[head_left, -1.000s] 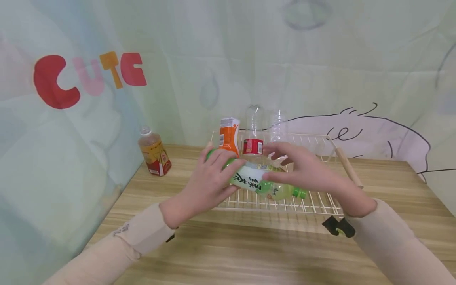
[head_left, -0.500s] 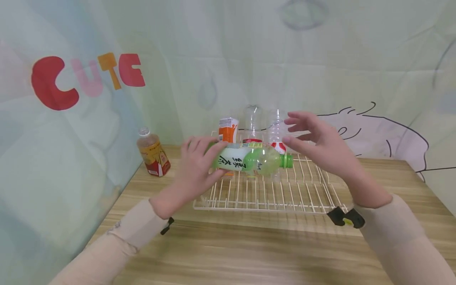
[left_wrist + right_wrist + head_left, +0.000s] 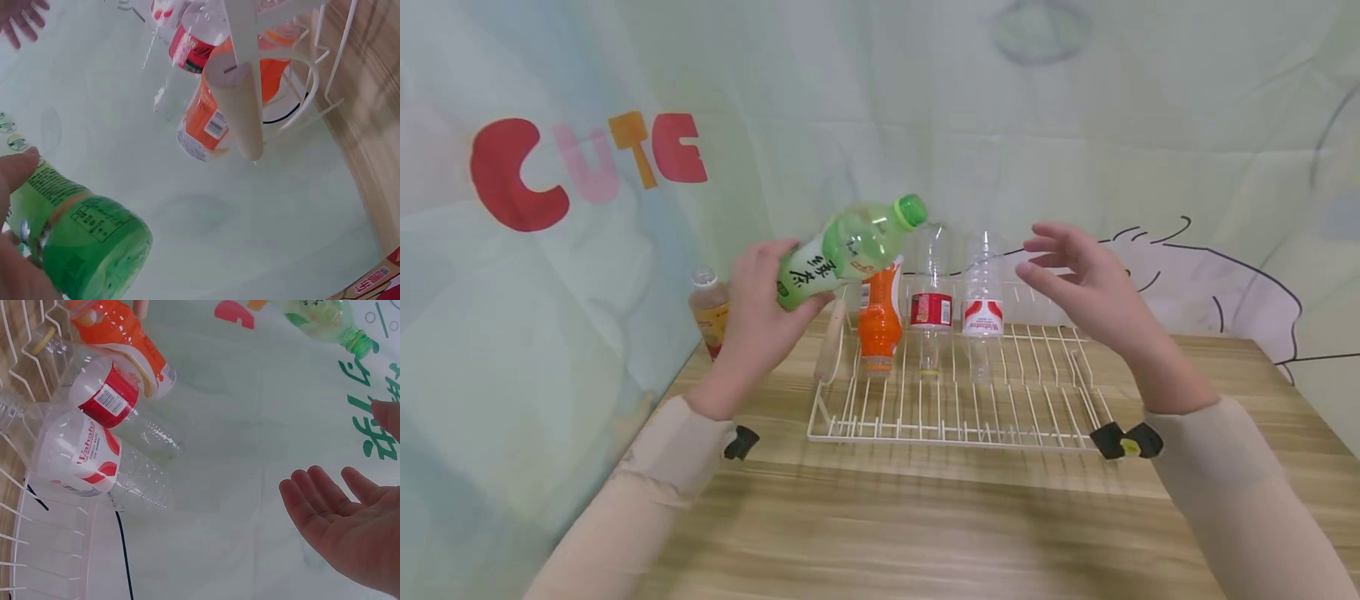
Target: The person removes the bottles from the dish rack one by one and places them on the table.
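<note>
My left hand (image 3: 760, 312) grips a green tea bottle (image 3: 842, 250) by its lower part, above the left end of the rack. The bottle is tilted, its green cap up and to the right; its green base (image 3: 103, 250) shows in the left wrist view. My right hand (image 3: 1093, 287) hangs in the air right of the bottles, fingers loosely bent and holding nothing. In the white wire rack (image 3: 955, 437), an orange bottle (image 3: 880, 321), a clear bottle with a red label (image 3: 932, 310) and a clear bottle with a white label (image 3: 983, 318) stand upside down.
A bottle with a yellow and red label (image 3: 709, 308) stands on the wooden table (image 3: 887, 525) at the left, partly hidden by my left hand. A wooden handle (image 3: 831, 342) is at the rack's left end. A printed curtain (image 3: 775, 125) hangs behind.
My left hand has lifted the green tea bottle off the rack and carried it left, turning its cap from the right to upward. My right hand has drawn back up and right.
</note>
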### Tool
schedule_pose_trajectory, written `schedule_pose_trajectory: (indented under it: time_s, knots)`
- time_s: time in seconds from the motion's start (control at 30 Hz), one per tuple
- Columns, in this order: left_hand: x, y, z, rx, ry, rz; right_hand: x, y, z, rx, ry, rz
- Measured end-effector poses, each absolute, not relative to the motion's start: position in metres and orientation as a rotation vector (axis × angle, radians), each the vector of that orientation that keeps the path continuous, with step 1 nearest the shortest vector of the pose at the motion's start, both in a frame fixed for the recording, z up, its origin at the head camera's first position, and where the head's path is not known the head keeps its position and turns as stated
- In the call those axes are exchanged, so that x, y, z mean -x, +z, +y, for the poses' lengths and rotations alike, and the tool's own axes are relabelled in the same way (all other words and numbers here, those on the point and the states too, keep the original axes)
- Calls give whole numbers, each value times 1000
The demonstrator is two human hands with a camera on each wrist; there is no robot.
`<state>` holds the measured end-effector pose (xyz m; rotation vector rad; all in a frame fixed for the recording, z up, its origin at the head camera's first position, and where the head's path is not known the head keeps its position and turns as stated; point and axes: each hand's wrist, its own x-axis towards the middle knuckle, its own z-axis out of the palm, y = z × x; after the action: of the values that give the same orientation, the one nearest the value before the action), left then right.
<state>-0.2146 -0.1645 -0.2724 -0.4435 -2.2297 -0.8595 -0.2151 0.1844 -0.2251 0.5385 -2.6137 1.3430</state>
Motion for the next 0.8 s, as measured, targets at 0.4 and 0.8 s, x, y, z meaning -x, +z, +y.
schedule_pose_trajectory:
  time_s: [0.4, 0.8]
  knots:
    - [233, -287, -183, 208, -1134, -2187, 244, -238, 192, -466, 1401, -2618]
    - [246, -305, -193, 135, -1271, -2161, 260, -247, 195, -398, 1446, -2633]
